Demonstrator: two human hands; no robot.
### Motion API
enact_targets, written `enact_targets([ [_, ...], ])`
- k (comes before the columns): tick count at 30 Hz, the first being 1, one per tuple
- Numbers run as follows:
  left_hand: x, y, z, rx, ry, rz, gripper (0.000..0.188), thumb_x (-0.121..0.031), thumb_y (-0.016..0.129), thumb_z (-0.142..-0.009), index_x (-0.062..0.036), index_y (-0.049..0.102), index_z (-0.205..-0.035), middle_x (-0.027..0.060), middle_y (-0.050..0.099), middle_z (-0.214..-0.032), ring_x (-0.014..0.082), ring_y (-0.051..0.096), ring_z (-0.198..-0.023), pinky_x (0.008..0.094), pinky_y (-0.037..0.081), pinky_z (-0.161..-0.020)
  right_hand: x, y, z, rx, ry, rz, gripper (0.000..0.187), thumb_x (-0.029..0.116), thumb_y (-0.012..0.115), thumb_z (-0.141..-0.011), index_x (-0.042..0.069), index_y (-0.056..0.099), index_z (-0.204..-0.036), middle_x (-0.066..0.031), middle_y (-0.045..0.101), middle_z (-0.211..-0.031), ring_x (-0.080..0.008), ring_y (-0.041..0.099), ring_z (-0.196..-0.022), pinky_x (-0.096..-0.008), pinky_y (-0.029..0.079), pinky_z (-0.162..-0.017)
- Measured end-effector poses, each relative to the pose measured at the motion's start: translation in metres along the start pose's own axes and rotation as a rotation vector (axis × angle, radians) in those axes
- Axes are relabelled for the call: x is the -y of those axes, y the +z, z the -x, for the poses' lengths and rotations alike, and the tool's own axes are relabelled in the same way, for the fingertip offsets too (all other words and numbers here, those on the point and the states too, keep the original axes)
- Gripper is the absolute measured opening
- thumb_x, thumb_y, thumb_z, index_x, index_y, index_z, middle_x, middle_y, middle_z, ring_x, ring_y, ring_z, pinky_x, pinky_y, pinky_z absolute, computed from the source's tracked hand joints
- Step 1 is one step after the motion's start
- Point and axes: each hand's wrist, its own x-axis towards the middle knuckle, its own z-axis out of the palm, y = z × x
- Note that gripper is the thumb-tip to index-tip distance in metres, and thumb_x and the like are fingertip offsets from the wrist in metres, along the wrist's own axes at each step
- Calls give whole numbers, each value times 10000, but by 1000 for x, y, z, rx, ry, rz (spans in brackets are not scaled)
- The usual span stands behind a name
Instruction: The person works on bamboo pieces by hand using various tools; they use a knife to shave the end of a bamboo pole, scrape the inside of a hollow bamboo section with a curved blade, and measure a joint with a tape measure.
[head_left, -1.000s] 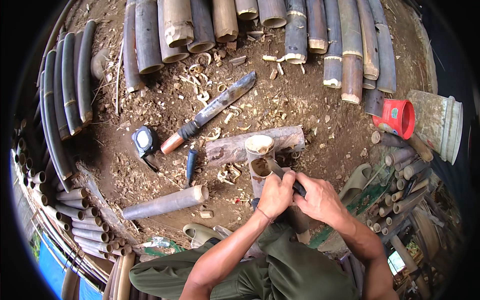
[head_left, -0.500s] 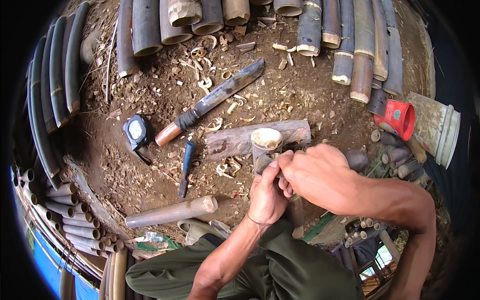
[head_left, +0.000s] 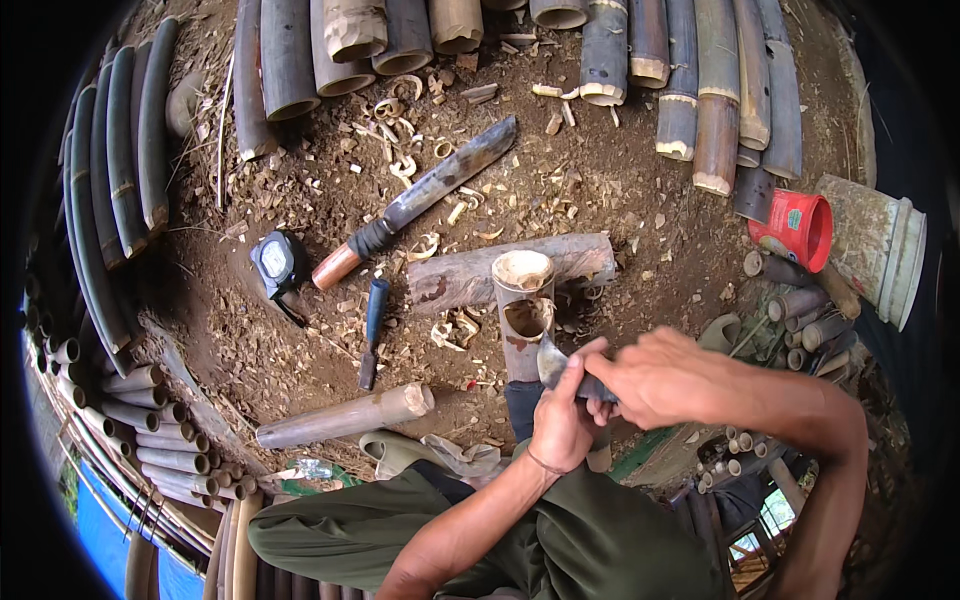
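Bamboo tube (head_left: 517, 352) (side holed); left hand (head_left: 562, 428), right hand (head_left: 655, 378) gripping knife (head_left: 550, 363)

At your nine o'clock lies a tape measure (head_left: 273, 261), at eleven a machete (head_left: 412, 207); bamboo tubes (head_left: 456, 25) line twelve, a red bucket (head_left: 783, 226) and pale bucket (head_left: 868, 248) lie near three, a blue tarp (head_left: 105, 532) eight.
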Motion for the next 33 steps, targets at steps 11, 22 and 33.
enact_targets([
  [11, 2, -17, -23, 35, 53, -116, 506, -406, 487, -1039, -36, 519, -1383, -34, 531, -730, 56, 439, -602, 231, 387, -534, -6, 21, 0, -217, -2, -78, 329, 156, 635, -840, -46, 576, -1093, -155, 662, -689, -335, 683, -649, -427, 507, -550],
  [22, -35, -35, -1, -193, 129, -751, 452, -360, 526, -1014, 38, 669, -1175, -5, 513, -572, 78, 426, -466, 250, 360, -460, 27, 85, -33, -363, 161, -625, 408, 176, 642, -822, -12, 471, -1142, -254, 659, -784, -474, 637, -743, -542, 510, -663],
  [33, -93, -47, -6, -256, 220, -1663, 447, -309, 568, -971, 103, 713, -876, 204, 673, -663, 192, 668, -650, 354, 532, -646, 80, 125, -88, -809, 197, -1085, 636, 94, 653, -791, -42, 383, -1350, -287, 647, -789, -453, 663, -729, -490, 526, -638],
])
